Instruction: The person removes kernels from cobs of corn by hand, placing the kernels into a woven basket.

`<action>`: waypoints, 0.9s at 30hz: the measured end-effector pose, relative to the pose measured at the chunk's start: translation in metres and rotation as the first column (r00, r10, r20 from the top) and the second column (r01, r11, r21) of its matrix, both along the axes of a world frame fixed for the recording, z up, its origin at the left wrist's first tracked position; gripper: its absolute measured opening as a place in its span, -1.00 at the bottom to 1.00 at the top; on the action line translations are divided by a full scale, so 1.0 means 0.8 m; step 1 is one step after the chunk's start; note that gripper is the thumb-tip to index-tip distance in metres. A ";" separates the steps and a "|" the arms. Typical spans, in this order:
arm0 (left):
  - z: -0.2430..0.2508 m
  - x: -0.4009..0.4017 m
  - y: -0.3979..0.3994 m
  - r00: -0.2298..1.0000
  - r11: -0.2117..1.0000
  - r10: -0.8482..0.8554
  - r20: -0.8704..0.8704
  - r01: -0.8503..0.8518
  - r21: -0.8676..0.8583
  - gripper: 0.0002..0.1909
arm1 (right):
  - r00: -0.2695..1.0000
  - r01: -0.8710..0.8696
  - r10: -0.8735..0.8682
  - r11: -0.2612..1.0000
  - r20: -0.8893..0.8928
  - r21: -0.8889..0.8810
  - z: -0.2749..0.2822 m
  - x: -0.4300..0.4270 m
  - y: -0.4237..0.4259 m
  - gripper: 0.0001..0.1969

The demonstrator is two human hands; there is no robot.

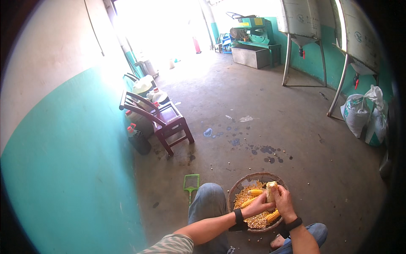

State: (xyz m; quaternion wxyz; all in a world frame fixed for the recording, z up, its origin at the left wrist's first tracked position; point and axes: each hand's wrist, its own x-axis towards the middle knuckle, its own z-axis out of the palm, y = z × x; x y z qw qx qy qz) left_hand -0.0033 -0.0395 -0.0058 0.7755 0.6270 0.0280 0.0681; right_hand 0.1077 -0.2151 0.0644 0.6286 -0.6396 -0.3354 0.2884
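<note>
A corn cob [270, 192], pale along much of its visible side, stands nearly upright between my hands. Its lower part is in the grip of my left hand [258, 204], while my right hand [283, 200] closes on its upper right side. Both hands are over a round woven basket [233, 188] on the floor between my legs. Loose yellow corn kernels [257, 222] fill its bottom, and several whole ears lie on them, among them one ear [255, 192] behind my left hand and another ear [272, 216] below my right hand. My palms hide part of the held cob.
A green-framed swatter [191, 182] lies left of my knee. Farther left are a dark red wooden chair [171, 116] and capped plastic jugs [139, 139] by the wall. Metal hopper tanks [299, 22] and tied sacks [355, 112] stand right; a green machine [258, 30] stands behind. Scattered kernels and stains mark the floor.
</note>
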 end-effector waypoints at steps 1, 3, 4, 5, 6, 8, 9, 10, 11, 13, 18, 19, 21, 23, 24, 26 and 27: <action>-0.006 -0.002 0.005 1.000 1.000 -0.006 -0.003 0.006 0.017 -0.40 | 1.000 -0.016 0.016 1.000 -0.003 0.002 0.001 -0.002 0.005 -0.55; -0.012 -0.002 0.009 1.000 0.999 -0.026 -0.008 0.026 0.032 -0.39 | 0.999 -0.038 0.038 0.999 -0.007 -0.004 0.002 -0.005 0.007 -0.55; -0.012 -0.001 0.008 0.999 0.999 -0.034 -0.009 0.034 0.031 -0.38 | 0.999 -0.044 0.044 0.999 -0.006 -0.009 0.002 -0.005 0.006 -0.55; -0.013 0.000 0.007 0.999 0.999 -0.041 -0.010 0.041 0.030 -0.38 | 0.999 -0.050 0.050 0.999 -0.005 -0.014 0.001 -0.004 0.007 -0.55; -0.012 0.001 0.003 0.999 0.998 -0.018 0.044 0.016 0.060 -0.37 | 0.999 -0.053 0.053 0.998 -0.007 -0.019 0.001 -0.002 0.004 -0.55; -0.009 0.004 -0.002 0.995 0.996 -0.001 0.100 -0.008 0.086 -0.36 | 0.998 -0.059 0.059 0.998 -0.007 -0.034 0.001 0.000 -0.001 -0.54; -0.011 0.003 0.000 0.998 0.998 -0.012 0.067 0.009 0.056 -0.36 | 0.998 -0.068 0.067 0.997 -0.008 -0.033 0.002 0.000 0.001 -0.54; -0.012 0.002 0.002 0.999 0.999 -0.018 0.051 0.016 0.042 -0.36 | 0.997 -0.079 0.079 0.996 -0.008 -0.034 0.003 -0.002 0.002 -0.54; -0.014 0.001 0.004 0.999 0.999 -0.023 0.034 0.022 0.027 -0.36 | 0.996 -0.086 0.085 0.996 -0.009 -0.035 0.004 -0.002 0.004 -0.54; -0.017 -0.001 0.008 0.999 0.999 -0.042 0.017 0.042 0.000 -0.36 | 0.996 -0.094 0.093 0.995 -0.009 -0.038 0.005 -0.005 0.006 -0.54; -0.013 -0.002 0.005 1.000 0.999 -0.030 0.010 0.030 -0.023 -0.37 | 0.995 -0.102 0.101 0.994 -0.006 -0.044 0.005 -0.005 0.003 -0.53; -0.012 -0.003 0.005 1.000 0.999 -0.026 0.006 0.026 -0.021 -0.37 | 0.995 -0.102 0.102 0.994 -0.003 -0.045 0.005 -0.004 0.003 -0.53; -0.009 -0.004 0.004 1.000 1.000 -0.013 0.024 0.014 -0.013 -0.36 | 0.995 -0.102 0.102 0.994 -0.001 -0.047 0.006 -0.004 0.003 -0.53; -0.006 -0.005 0.003 0.999 1.000 -0.005 0.046 0.006 -0.008 -0.36 | 0.995 -0.102 0.102 0.994 0.003 -0.049 0.006 -0.002 0.002 -0.53; -0.005 -0.006 0.003 0.999 1.000 -0.011 0.034 0.012 -0.021 -0.36 | 0.995 -0.104 0.104 0.993 0.004 -0.049 0.006 -0.003 0.001 -0.53; -0.003 -0.006 0.002 1.000 0.999 -0.018 0.023 0.018 -0.036 -0.36 | 0.995 -0.101 0.102 0.994 0.008 -0.052 0.006 -0.002 0.000 -0.53; -0.003 -0.007 0.003 1.000 0.999 -0.017 0.016 0.017 -0.035 -0.36 | 0.995 -0.102 0.103 0.993 0.010 -0.053 0.006 -0.002 0.000 -0.53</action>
